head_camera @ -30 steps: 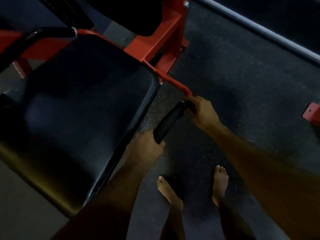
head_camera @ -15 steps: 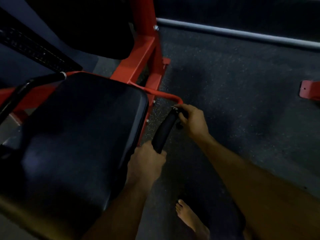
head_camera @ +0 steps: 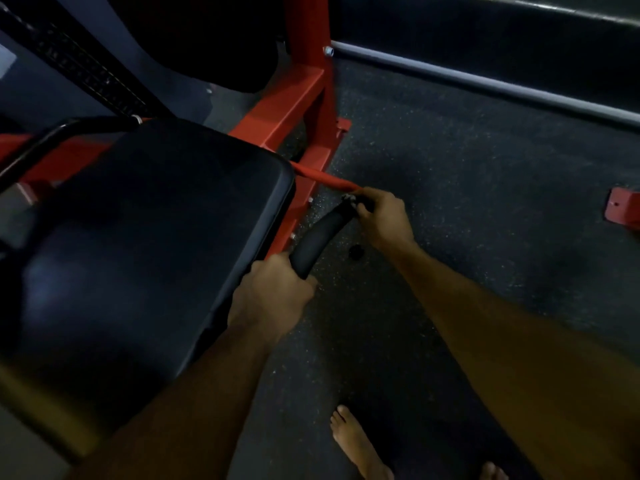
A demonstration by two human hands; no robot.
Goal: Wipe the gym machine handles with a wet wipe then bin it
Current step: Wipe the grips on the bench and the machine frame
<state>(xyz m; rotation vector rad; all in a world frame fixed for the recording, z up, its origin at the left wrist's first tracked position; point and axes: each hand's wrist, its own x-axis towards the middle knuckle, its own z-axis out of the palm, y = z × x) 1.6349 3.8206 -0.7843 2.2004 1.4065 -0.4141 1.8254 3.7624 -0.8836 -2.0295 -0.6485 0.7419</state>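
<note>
A black padded handle (head_camera: pixel 320 239) juts from a thin red bar (head_camera: pixel 322 179) at the right side of the machine's seat. My left hand (head_camera: pixel 273 292) grips the handle's near end. At the far end, where grip meets bar, my right hand (head_camera: pixel 382 218) curls round the top; something small and pale shows at its fingertips, too dim to name. No wet wipe is plainly visible. No bin is in view.
The black seat pad (head_camera: pixel 149 258) fills the left. The red frame upright (head_camera: pixel 308 109) stands behind it. A red floor bracket (head_camera: pixel 623 209) lies at the far right. A grey rail (head_camera: pixel 485 84) crosses the back. My bare feet (head_camera: pixel 356 441) stand on dark speckled rubber floor.
The view has tilted up and shifted, so the seat and frame sit lower left. Both hands keep their holds on the handle's two ends; the right has barely moved.
</note>
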